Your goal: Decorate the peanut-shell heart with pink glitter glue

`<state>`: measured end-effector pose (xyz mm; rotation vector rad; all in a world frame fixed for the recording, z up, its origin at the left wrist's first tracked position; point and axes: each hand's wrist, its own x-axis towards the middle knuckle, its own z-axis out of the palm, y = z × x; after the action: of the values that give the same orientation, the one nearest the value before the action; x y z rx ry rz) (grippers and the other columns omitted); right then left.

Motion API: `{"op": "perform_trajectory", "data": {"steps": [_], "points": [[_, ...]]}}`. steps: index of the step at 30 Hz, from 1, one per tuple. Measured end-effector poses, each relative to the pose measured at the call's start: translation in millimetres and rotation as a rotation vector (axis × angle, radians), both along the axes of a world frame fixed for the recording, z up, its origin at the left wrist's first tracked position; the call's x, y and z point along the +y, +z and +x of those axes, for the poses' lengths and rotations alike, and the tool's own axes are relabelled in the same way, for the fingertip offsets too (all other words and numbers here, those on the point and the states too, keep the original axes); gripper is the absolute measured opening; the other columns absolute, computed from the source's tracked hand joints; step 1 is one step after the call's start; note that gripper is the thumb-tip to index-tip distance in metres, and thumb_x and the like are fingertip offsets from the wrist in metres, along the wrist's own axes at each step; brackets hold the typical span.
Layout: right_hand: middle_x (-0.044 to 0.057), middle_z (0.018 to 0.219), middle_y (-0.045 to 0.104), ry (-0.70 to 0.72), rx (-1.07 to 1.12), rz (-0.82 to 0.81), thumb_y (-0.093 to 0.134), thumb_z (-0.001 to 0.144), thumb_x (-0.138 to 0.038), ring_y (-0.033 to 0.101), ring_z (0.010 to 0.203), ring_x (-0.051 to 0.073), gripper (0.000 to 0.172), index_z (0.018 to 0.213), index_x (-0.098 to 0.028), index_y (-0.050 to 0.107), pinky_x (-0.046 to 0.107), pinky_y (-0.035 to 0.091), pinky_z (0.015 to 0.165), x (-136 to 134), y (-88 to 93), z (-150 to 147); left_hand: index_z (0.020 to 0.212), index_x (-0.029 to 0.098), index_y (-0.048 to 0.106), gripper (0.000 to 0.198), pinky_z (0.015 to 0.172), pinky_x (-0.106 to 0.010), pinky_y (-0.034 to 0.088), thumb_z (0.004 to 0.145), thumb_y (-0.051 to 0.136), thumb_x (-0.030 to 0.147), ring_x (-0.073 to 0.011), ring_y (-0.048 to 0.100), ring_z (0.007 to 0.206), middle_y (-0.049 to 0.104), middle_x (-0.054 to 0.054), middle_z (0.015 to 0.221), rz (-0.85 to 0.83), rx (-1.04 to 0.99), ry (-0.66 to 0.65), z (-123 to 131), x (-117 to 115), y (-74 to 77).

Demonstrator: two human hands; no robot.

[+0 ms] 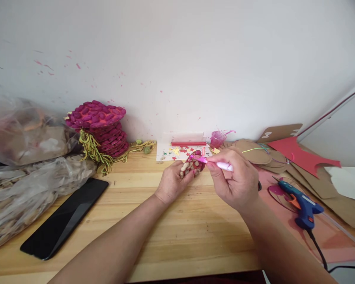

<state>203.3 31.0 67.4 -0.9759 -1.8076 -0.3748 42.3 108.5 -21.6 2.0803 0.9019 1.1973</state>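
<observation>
Head view: left hand grips a half-painted shell piece; right hand pinches a brush, bare shells remaining.

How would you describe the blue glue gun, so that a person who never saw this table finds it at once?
Start at the wooden table and go to its right side, where a pink sheet lies. The glue gun lies on this sheet, to the right of the right hand. It is the only blue thing there, with an orange trigger and a black cord.
</observation>
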Motion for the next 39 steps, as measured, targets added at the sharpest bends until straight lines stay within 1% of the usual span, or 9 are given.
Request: {"op": "perform_trajectory", "data": {"steps": [5, 10, 16, 22, 25, 28, 32, 39], "points": [[0.000, 0.084, 0.069, -0.009, 0.049, -0.008, 0.065, 0.092, -0.014, 0.063, 0.075, 0.016, 0.011, 0.097, -0.023, 0.060, 0.031, 0.046, 0.070, 0, 0.5, 2, 0.074, 0.018, 0.070, 0.025, 0.070, -0.028, 0.046, 0.092, 0.067, 0.035, -0.0160, 0.060, 0.072, 0.065, -0.004, 0.078, 0.002, -0.005, -0.016, 0, 1, -2.4], [0.000, 0.084, 0.069, 0.018, 0.112, -0.052, 0.065, 0.093, -0.016, 0.065, 0.078, 0.016, 0.009, 0.096, -0.023, 0.061, 0.031, 0.048, 0.071, 1, -0.9, 3, 0.072, 0.018, 0.069, 0.024, 0.067, -0.027, 0.044, 0.092, 0.067, 0.032, -0.0154, 0.059, 0.070, 0.064, -0.004, 0.076, 0.023, -0.009, -0.011, -1, 2, -4.6], [0.001, 0.090, 0.070, -0.008, 0.222, -0.095, 0.064, 0.094, -0.018, 0.064, 0.079, 0.014, 0.008, 0.099, -0.023, 0.062, 0.029, 0.048, 0.070, 5, -6.3, 8, 0.075, 0.019, 0.073, 0.022, 0.069, -0.028, 0.046, 0.092, 0.067, 0.031, -0.0161, 0.062, 0.073, 0.067, -0.005, 0.080, 0.013, -0.024, -0.017, 0, 5, -8.3], [0.000, 0.084, 0.067, -0.006, 0.345, -0.153, 0.063, 0.097, -0.024, 0.060, 0.073, 0.014, 0.001, 0.097, -0.023, 0.062, 0.029, 0.046, 0.067, 11, -11.8, 10, 0.077, 0.019, 0.074, 0.022, 0.073, -0.029, 0.049, 0.093, 0.066, 0.032, -0.0176, 0.064, 0.076, 0.069, -0.006, 0.082, -0.007, -0.038, -0.033, 0, 6, -9.5], [0.001, 0.082, 0.064, -0.017, 0.443, -0.200, 0.061, 0.098, -0.031, 0.058, 0.073, 0.015, 0.009, 0.095, -0.022, 0.061, 0.031, 0.045, 0.068, 15, -14.5, 11, 0.085, 0.019, 0.075, 0.019, 0.077, -0.030, 0.050, 0.093, 0.065, 0.032, -0.0185, 0.065, 0.080, 0.071, -0.006, 0.086, -0.017, -0.052, -0.048, 0, 6, -8.7], [0.001, 0.081, 0.062, 0.021, 0.547, -0.258, 0.060, 0.099, -0.038, 0.057, 0.073, 0.015, 0.016, 0.094, -0.022, 0.060, 0.030, 0.045, 0.067, 19, -17.5, 12, 0.092, 0.020, 0.077, 0.017, 0.080, -0.031, 0.051, 0.094, 0.065, 0.032, -0.0188, 0.066, 0.082, 0.072, -0.007, 0.090, -0.019, -0.053, -0.050, -1, 6, -8.7], [0.000, 0.081, 0.061, 0.067, 0.573, -0.290, 0.060, 0.099, -0.040, 0.057, 0.074, 0.015, 0.019, 0.095, -0.022, 0.062, 0.029, 0.045, 0.067, 22, -21.9, 11, 0.090, 0.020, 0.077, 0.018, 0.079, -0.031, 0.052, 0.093, 0.065, 0.033, -0.0191, 0.067, 0.083, 0.073, -0.006, 0.091, -0.034, -0.048, -0.039, 0, 7, -8.5], [0.000, 0.080, 0.061, 0.033, 0.580, -0.266, 0.061, 0.099, -0.040, 0.057, 0.074, 0.015, 0.019, 0.097, -0.021, 0.062, 0.029, 0.044, 0.067, 25, -27.0, 14, 0.088, 0.020, 0.076, 0.017, 0.078, -0.031, 0.052, 0.092, 0.066, 0.032, -0.0189, 0.067, 0.079, 0.073, -0.006, 0.086, -0.029, -0.034, -0.002, 0, 5, -5.3]]}}
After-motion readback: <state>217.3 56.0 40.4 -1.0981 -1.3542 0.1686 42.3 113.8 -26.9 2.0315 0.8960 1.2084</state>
